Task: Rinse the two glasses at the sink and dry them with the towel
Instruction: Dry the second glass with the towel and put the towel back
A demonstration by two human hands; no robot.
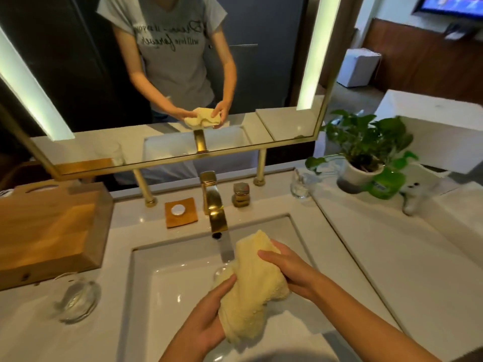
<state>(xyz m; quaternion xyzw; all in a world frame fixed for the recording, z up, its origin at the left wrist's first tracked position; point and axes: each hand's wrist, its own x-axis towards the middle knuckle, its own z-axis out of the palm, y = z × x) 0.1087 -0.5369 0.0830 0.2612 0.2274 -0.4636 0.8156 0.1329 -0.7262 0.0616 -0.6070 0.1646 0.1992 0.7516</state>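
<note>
Two hands work over the white rectangular sink basin [167, 288], both closed on one pale yellow terry towel [251, 283] that is bunched into a thick roll. The left hand [206, 317] has its fingers curled round the towel's near end, and the right hand [285, 267] grips its far end from above. A clear curved glass rim [220, 274] peeks from the cloth by the left thumb; the rest is swaddled. The bundle hangs just in front of the single gold faucet [215, 210].

Counting clear glassware on the white counter: one wide glass tumbler [77, 299] at the left, well apart from the hands, and one small glass cup [300, 185] by the lone potted green plant [366, 152]. There is also one wooden soap dish [181, 211] and one wooden box [49, 226].
</note>
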